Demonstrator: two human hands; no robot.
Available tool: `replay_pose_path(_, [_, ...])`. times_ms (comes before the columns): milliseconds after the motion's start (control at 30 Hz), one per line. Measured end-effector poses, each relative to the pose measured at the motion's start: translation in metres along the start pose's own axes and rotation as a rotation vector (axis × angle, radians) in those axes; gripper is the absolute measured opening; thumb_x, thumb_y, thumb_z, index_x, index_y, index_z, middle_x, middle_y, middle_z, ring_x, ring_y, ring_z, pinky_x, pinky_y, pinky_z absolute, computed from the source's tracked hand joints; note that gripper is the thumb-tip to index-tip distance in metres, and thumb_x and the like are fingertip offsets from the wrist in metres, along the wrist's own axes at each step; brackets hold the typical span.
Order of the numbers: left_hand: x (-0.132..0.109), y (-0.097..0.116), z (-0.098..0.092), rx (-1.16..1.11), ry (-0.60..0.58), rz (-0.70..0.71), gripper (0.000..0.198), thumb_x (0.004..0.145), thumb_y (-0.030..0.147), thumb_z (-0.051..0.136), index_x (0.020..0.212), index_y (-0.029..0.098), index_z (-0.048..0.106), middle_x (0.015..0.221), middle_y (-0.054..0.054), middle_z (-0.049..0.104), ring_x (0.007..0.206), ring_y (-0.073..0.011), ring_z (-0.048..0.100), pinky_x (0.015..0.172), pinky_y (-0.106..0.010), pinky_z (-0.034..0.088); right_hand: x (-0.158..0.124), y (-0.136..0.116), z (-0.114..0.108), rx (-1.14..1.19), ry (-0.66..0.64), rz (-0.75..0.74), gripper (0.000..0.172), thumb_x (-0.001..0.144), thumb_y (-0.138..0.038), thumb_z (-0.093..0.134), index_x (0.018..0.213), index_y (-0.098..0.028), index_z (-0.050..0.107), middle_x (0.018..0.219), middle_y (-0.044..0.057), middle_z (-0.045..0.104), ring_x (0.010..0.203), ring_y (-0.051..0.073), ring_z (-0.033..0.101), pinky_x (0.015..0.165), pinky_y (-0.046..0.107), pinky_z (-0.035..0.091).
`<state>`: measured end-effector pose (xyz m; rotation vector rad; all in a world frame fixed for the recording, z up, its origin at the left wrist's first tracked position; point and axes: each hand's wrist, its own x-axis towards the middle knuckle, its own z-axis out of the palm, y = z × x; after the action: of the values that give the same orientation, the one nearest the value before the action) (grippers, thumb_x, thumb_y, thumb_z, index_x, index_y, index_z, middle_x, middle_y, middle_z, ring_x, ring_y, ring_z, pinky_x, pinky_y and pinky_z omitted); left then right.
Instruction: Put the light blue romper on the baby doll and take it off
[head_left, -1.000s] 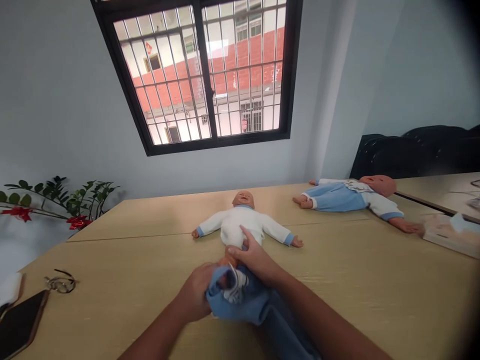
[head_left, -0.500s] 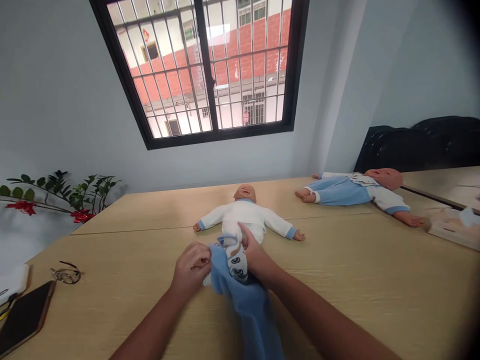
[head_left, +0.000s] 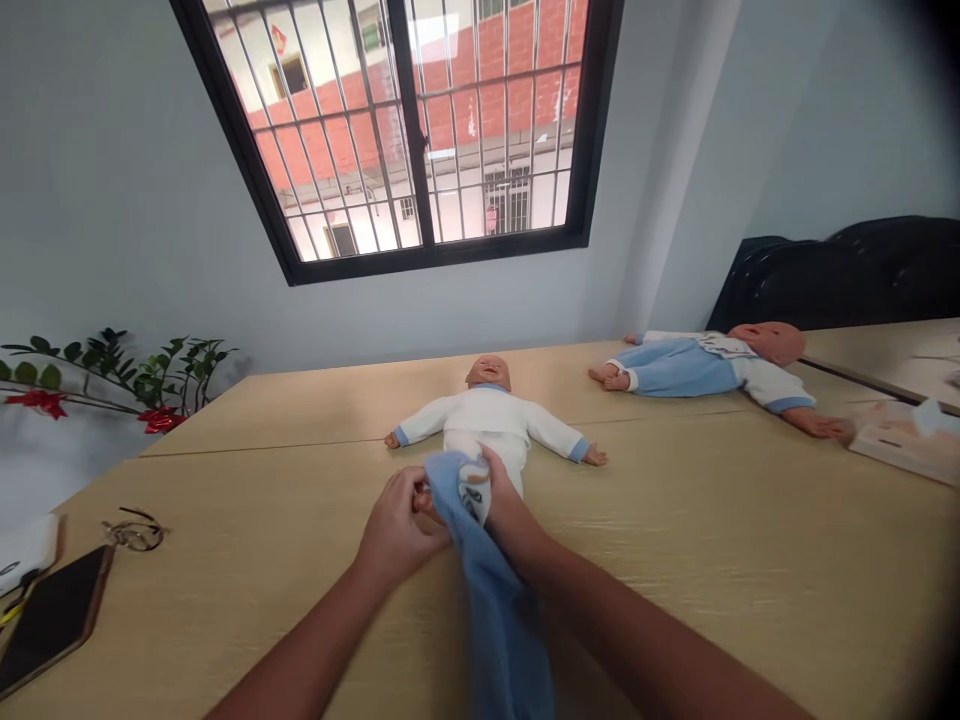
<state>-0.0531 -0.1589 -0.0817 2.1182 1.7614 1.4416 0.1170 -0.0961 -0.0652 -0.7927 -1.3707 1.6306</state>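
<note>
A baby doll (head_left: 487,415) in a white, blue-cuffed long-sleeved top lies on its back, head away from me and arms spread. Blue baby trousers (head_left: 499,610) with a white printed patch are bunched around its lower body and trail towards me. My left hand (head_left: 397,525) is closed at the left edge of the trousers, by what looks like a doll foot (head_left: 426,502) partly hidden by fingers. On the other side, my right hand (head_left: 511,512) grips the bunched trousers near the printed patch. The doll's other leg cannot be made out.
A second doll (head_left: 690,368) in blue trousers lies at the back right, near a tissue box (head_left: 907,440). Glasses (head_left: 135,532), a phone (head_left: 56,620) and a white object (head_left: 28,552) are at the left of the wooden table (head_left: 675,580). A plant (head_left: 150,375) stands beyond.
The blue trousers have shifted over the printed patch, which shows less now. My left hand has moved slightly right and up, and a doll foot shows beside its fingers.
</note>
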Motion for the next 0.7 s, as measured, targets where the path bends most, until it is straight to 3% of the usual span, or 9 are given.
replay_pose_path(100, [0.000, 0.000, -0.002, 0.011, 0.062, -0.136, 0.045, 0.070, 0.024, 0.075, 0.113, 0.023, 0.061, 0.102, -0.003, 0.069, 0.086, -0.0210, 0.065, 0.072, -0.031, 0.053, 0.000, -0.016, -0.004, -0.047, -0.114, -0.069, 0.061, 0.092, -0.062, 0.065, 0.144, -0.030, 0.061, 0.145, 0.004, 0.065, 0.138, 0.030, 0.055, 0.124, 0.044, 0.035])
replay_pose_path(167, [0.002, -0.004, -0.008, 0.010, 0.061, -0.198, 0.042, 0.072, 0.027, 0.074, 0.112, 0.023, 0.061, 0.095, 0.000, 0.068, 0.075, -0.0179, 0.063, 0.066, -0.029, 0.051, 0.003, -0.027, -0.011, -0.076, -0.154, -0.096, 0.062, 0.097, -0.071, 0.050, 0.140, -0.028, 0.066, 0.141, 0.004, 0.068, 0.140, 0.029, 0.053, 0.125, 0.045, 0.033])
replay_pose_path(233, [0.004, -0.008, -0.015, 0.008, 0.056, -0.203, 0.039, 0.073, 0.029, 0.073, 0.109, 0.023, 0.061, 0.091, 0.001, 0.067, 0.071, -0.0163, 0.062, 0.064, -0.028, 0.051, 0.006, -0.038, -0.023, -0.100, -0.160, -0.046, 0.077, 0.096, -0.081, 0.039, 0.139, -0.025, 0.068, 0.128, 0.007, 0.075, 0.134, 0.031, 0.058, 0.121, 0.048, 0.037])
replay_pose_path(300, [0.006, -0.012, -0.023, 0.021, 0.059, -0.159, 0.037, 0.072, 0.029, 0.073, 0.107, 0.022, 0.061, 0.089, 0.001, 0.067, 0.070, -0.0160, 0.062, 0.063, -0.027, 0.051, 0.009, -0.048, -0.038, -0.176, -0.243, 0.000, 0.078, 0.091, -0.084, 0.047, 0.131, -0.022, 0.073, 0.117, 0.008, 0.078, 0.126, 0.032, 0.063, 0.116, 0.048, 0.043])
replay_pose_path(400, [0.007, -0.014, -0.036, 0.064, 0.076, -0.034, 0.035, 0.072, 0.029, 0.073, 0.104, 0.022, 0.061, 0.092, -0.001, 0.068, 0.076, -0.0178, 0.065, 0.065, -0.027, 0.052, 0.015, -0.054, -0.062, -0.304, -0.383, 0.041, 0.058, 0.084, -0.069, 0.073, 0.114, -0.020, 0.078, 0.113, 0.007, 0.079, 0.114, 0.031, 0.069, 0.107, 0.046, 0.051])
replay_pose_path(467, [0.004, -0.014, -0.044, 0.111, 0.107, 0.095, 0.034, 0.073, 0.030, 0.075, 0.102, 0.022, 0.060, 0.093, -0.002, 0.069, 0.081, -0.0199, 0.067, 0.068, -0.029, 0.054, 0.027, -0.051, -0.079, -0.260, -0.305, 0.046, 0.052, 0.084, -0.062, 0.076, 0.113, -0.018, 0.077, 0.113, 0.008, 0.079, 0.108, 0.029, 0.071, 0.100, 0.043, 0.054])
replay_pose_path(567, [-0.007, -0.011, -0.055, 0.209, 0.183, 0.316, 0.041, 0.071, 0.030, 0.081, 0.105, 0.023, 0.059, 0.092, -0.004, 0.069, 0.083, -0.0219, 0.068, 0.071, -0.031, 0.056, 0.057, -0.037, -0.104, -0.072, 0.007, -0.039, 0.052, 0.083, -0.056, 0.080, 0.118, -0.018, 0.073, 0.120, 0.010, 0.078, 0.108, 0.027, 0.072, 0.096, 0.038, 0.055])
replay_pose_path(700, [-0.037, 0.000, -0.058, 0.297, 0.183, 0.537, 0.055, 0.068, 0.034, 0.088, 0.113, 0.024, 0.058, 0.087, -0.004, 0.070, 0.075, -0.0220, 0.069, 0.068, -0.034, 0.058, 0.097, -0.020, -0.123, 0.003, 0.304, -0.094, 0.046, 0.078, -0.055, 0.082, 0.102, -0.018, 0.072, 0.104, 0.008, 0.080, 0.101, 0.025, 0.072, 0.091, 0.036, 0.056])
